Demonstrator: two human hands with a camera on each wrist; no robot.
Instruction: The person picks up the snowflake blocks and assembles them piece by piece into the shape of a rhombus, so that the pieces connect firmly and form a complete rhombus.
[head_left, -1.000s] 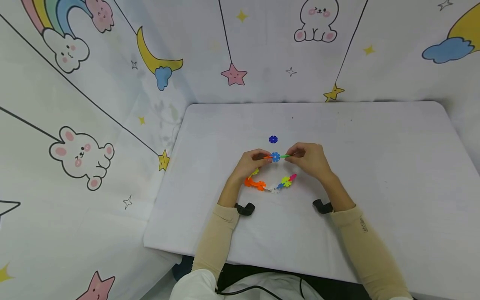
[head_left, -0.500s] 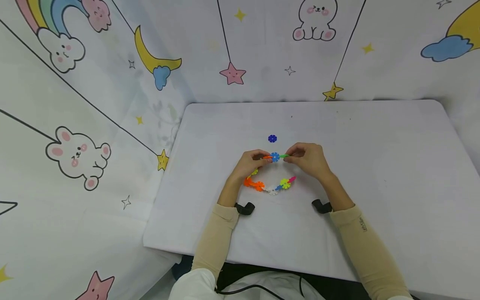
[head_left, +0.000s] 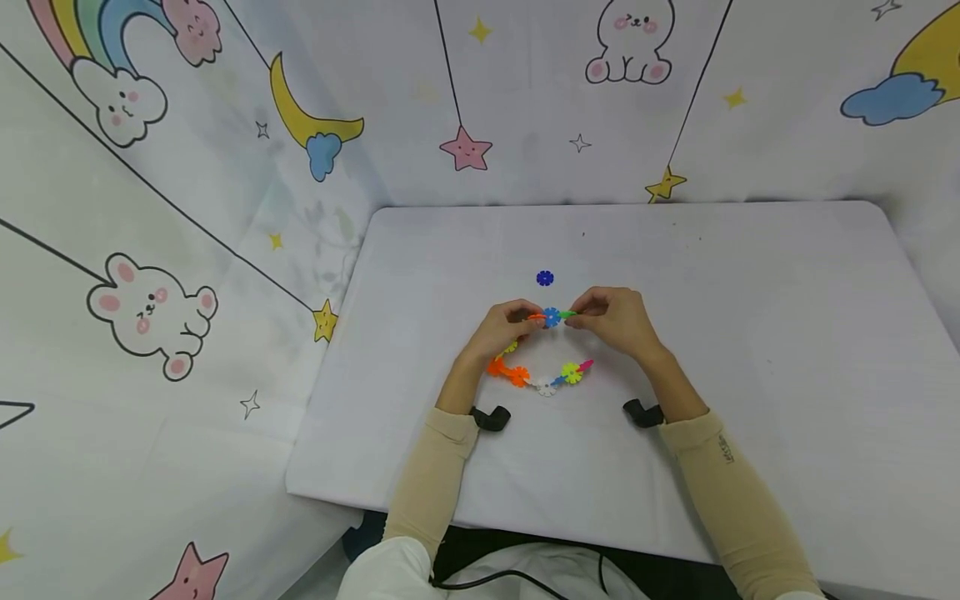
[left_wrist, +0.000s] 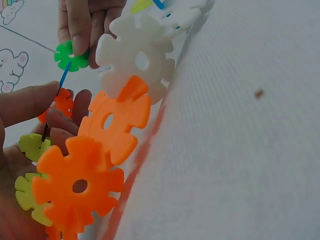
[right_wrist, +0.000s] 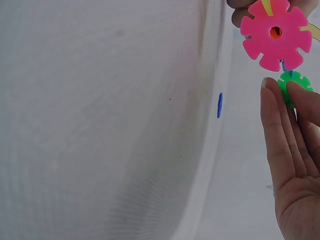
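My left hand point(head_left: 498, 332) pinches a small orange snowflake disc point(left_wrist: 63, 102) at one end of a chain of slotted plastic discs. Between the hands sits a light blue disc point(head_left: 552, 317), seen edge-on in the left wrist view, joined to the orange one. Thumb and fingers of my right hand point(head_left: 617, 320) pinch a green disc point(right_wrist: 296, 82) at the blue disc's right edge. From the left hand the chain curves down and round through yellow, orange point(left_wrist: 75, 185), white point(left_wrist: 135, 45), blue and yellow-green discs to a pink disc point(right_wrist: 276, 42) at its free end.
A single dark blue disc point(head_left: 545, 277) lies on the white-covered table point(head_left: 750, 333) just beyond the hands. Black wrist-camera mounts point(head_left: 491, 418) stick out at both wrists. A cartoon-printed curtain point(head_left: 525, 92) hangs behind the table and along its left side.
Both hands stay nearly still, keeping their pinches on the orange and green discs. The lower part of the chain and the light blue disc have dipped slightly toward the person.
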